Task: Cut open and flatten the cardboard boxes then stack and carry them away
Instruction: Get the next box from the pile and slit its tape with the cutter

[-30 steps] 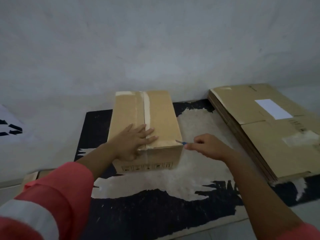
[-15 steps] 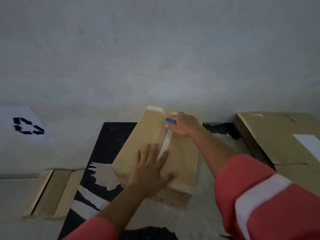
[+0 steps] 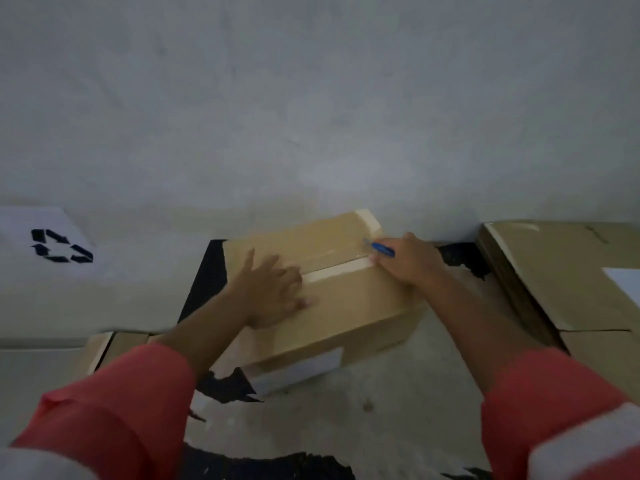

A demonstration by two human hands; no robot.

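A closed cardboard box [image 3: 349, 313] lies on a worn black-and-white mat [image 3: 346, 420], turned at an angle, with a pale tape strip [image 3: 339, 270] along its top seam. My left hand [image 3: 268, 289] presses flat on the left part of the lid, fingers spread. My right hand [image 3: 407, 261] grips a blue box cutter [image 3: 381, 248] at the right end of the tape, its blade touching the lid near the far right corner. A white label shows on the box's near side.
A stack of flattened cardboard boxes [image 3: 571, 278] lies at the right, close to my right arm. Folded cardboard pieces [image 3: 114, 344] sit at the left edge of the mat. A white sheet with a recycling symbol [image 3: 60, 245] is at far left. A wall stands behind.
The box now lies rotated with its tape running left to right. My right hand with the cutter has moved to the tape's right end. My left hand stays flat on the lid.
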